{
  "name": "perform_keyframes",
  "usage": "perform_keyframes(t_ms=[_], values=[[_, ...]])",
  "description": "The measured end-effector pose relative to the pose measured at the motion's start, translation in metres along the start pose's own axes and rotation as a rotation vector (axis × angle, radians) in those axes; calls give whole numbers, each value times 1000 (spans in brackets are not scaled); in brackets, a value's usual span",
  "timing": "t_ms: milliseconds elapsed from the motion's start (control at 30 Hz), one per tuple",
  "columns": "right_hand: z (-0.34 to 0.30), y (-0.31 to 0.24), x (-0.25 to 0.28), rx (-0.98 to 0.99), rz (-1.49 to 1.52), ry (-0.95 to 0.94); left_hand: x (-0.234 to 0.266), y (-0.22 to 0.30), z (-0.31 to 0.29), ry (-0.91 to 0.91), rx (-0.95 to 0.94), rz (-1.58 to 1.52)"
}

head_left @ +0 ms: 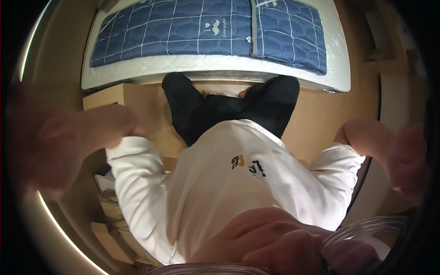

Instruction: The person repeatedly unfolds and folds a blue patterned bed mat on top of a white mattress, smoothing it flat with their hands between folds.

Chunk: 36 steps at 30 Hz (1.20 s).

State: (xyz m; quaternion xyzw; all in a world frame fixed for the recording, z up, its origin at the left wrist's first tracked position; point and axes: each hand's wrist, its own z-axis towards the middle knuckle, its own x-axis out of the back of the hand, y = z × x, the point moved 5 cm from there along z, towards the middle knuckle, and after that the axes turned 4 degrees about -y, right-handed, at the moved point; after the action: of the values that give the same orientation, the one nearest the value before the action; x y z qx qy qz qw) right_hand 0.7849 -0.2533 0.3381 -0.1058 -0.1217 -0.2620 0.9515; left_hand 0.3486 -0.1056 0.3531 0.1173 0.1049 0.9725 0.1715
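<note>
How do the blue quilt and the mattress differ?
The blue quilt has white grid lines; the mattress is white and shiny. The quilt lies on top, the mattress beneath. The quilt is smaller; the mattress extends past its edges. Both run off the picture's top edge.

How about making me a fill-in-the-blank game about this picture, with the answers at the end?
1. The quilted pad on the mattress is mostly ____ in colour.
2. The person's top is mostly ____ in colour.
3. The blurry left hand is close to the picture's ____ edge.
4. The blurry right hand is close to the picture's ____ edge.

Missing words: blue; white; left; right.
</note>
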Motion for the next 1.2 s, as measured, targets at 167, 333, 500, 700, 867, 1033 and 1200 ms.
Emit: perform_keyframes(t_ms=[167,333,500,700,867,1033,1200], values=[[-138,94,-66,-443,-303,70,-25,-99,-169,288,723,365],[-408,191,-194,-862,-529,-772,-113,-184,-436,-50,1506,414],[-438,173,-190,-928,-600,-683,-189,-157,-529,-714,1312,538],[-506,148,-218,-851,-628,-1364,-230,-161,-592,-1204,1249,479],[-601,118,-302,-1378,-174,-1573,-259,-207,-625,-1455,1302,89],[-598,101,-313,-1331,-354,-1292,-242,-219,-649,-1386,1558,-317],[-585,86,-385,-1404,-142,-1417,-165,-222,-625,-1400,1513,-177]])
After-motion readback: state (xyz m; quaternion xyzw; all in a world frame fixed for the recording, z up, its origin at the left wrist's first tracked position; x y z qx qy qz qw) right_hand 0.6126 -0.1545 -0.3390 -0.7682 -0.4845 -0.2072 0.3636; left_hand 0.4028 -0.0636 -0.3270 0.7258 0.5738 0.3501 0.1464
